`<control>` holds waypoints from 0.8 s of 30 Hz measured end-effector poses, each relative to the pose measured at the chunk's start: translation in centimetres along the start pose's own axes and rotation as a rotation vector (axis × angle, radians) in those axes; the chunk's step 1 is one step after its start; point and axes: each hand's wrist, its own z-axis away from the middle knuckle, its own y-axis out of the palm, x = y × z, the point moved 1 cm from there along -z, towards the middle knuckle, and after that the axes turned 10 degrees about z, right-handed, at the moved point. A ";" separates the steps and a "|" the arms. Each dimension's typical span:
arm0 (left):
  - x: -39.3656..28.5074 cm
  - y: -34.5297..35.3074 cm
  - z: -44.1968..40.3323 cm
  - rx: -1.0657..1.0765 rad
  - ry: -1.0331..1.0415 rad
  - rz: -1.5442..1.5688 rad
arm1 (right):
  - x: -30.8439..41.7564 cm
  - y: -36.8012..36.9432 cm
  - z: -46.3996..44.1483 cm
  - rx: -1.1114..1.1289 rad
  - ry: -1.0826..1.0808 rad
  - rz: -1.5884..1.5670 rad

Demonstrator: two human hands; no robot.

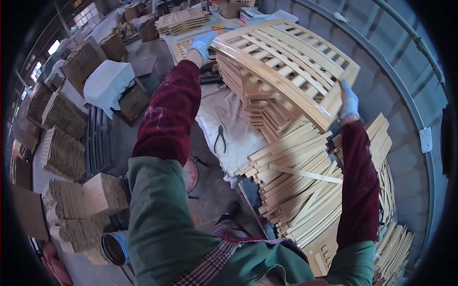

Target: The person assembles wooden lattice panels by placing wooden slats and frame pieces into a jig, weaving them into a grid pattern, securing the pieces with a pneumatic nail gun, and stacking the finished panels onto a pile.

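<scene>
Between both gloved hands a slatted wooden panel [286, 59] is held, tilted, above a stack of similar wooden frames [260, 102]. My left hand [202, 45] grips its near left corner, fingers closed on the edge. At the opposite end, my right hand [349, 100] clasps the right edge with the thumb up along it. Below the panel, many loose wooden slats [296, 181] lie in a heap. A pair of pliers [220, 139] rests on a white cloth [234, 143] left of the slats.
More slatted panels [182, 21] are piled at the back, with red-and-yellow-handled scissors [219, 27] beside them. A metal wall [405, 81] runs along the right. On the left floor stand wood stacks [64, 152], cardboard boxes [83, 62] and a blue bucket [114, 248]. A round stool [191, 175] stands near my legs.
</scene>
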 end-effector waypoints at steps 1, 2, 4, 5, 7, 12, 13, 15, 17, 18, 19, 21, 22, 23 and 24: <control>-0.1 -0.1 -0.9 -0.067 -0.016 0.008 | 0.9 1.8 0.1 0.002 0.071 -0.103; 0.1 -0.3 -2.0 -0.129 -0.031 0.013 | 2.0 3.6 0.3 0.003 0.120 -0.195; 1.7 -2.5 -6.2 -0.086 0.089 -0.293 | 2.8 5.8 0.9 0.007 0.200 -0.335; 3.4 -4.6 -9.9 -0.040 0.188 -0.535 | 3.0 6.4 1.1 0.012 0.229 -0.385; 5.6 -5.1 -12.2 -0.028 0.285 -1.005 | 3.3 6.8 1.3 0.044 0.267 -0.436; 9.5 -5.5 -11.0 -0.222 0.469 -1.027 | 4.4 2.5 3.8 0.258 0.247 -0.051; 9.5 -5.2 -10.6 -0.189 0.431 -0.995 | 4.9 2.4 5.4 0.140 0.160 0.074; 8.2 -4.3 -10.1 -0.131 0.359 -0.939 | 6.1 2.9 10.0 0.093 0.064 0.167; 9.2 -5.3 -11.3 -0.116 0.370 -0.831 | 5.1 3.4 12.8 0.114 0.033 0.200; 9.6 -6.0 -12.3 -0.104 0.384 -0.776 | 3.7 4.0 13.9 0.112 -0.001 0.239; 11.0 -9.6 -16.4 0.005 0.457 -0.912 | 2.8 5.1 15.2 0.024 -0.103 0.322; 9.6 -5.6 -12.2 -0.176 0.126 -0.532 | 3.8 6.9 17.8 -0.080 -0.200 0.407; 9.7 -5.2 -12.0 -0.173 0.091 -0.448 | 5.0 7.2 18.7 -0.095 -0.199 0.407; 9.8 -5.4 -12.4 -0.169 0.052 -0.362 | 5.3 7.3 18.7 -0.034 -0.155 0.378; 9.8 -5.7 -13.3 -0.155 0.010 -0.393 | 5.3 7.3 18.7 -0.040 -0.171 0.384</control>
